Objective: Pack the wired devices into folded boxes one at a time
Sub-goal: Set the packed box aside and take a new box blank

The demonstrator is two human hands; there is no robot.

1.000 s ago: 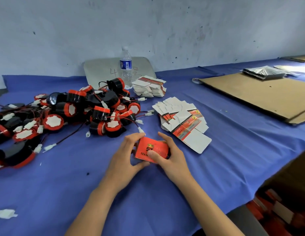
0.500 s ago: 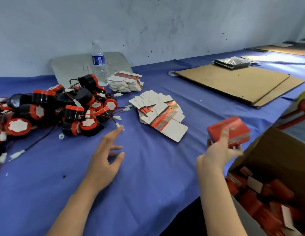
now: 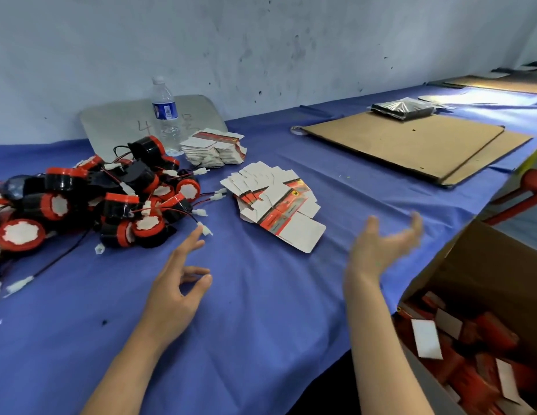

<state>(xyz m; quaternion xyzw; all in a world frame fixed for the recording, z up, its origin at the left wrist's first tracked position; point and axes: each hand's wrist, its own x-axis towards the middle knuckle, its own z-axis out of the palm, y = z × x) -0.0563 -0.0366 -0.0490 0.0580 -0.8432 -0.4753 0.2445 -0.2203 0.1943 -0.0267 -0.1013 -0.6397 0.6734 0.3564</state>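
While the pile of wired devices (image 3: 90, 202) lies at 9 o'clock on the blue table (image 3: 261, 310), the left hand (image 3: 174, 295) rests empty below it, one finger stretched close to a white plug. Flat boxes (image 3: 276, 205) lie fanned near 12 o'clock. The right hand (image 3: 378, 250) hangs open and empty. At 4 o'clock a carton (image 3: 486, 295) holds red packed boxes.

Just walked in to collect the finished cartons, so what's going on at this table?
A person is packing red-and-black wired devices into small boxes. Right now both hands are empty: the left hand reaches toward the device pile, and the right hand hangs open near the brown cardboard carton, which holds filled red boxes. Fanned flat box blanks wait on the blue tablecloth.
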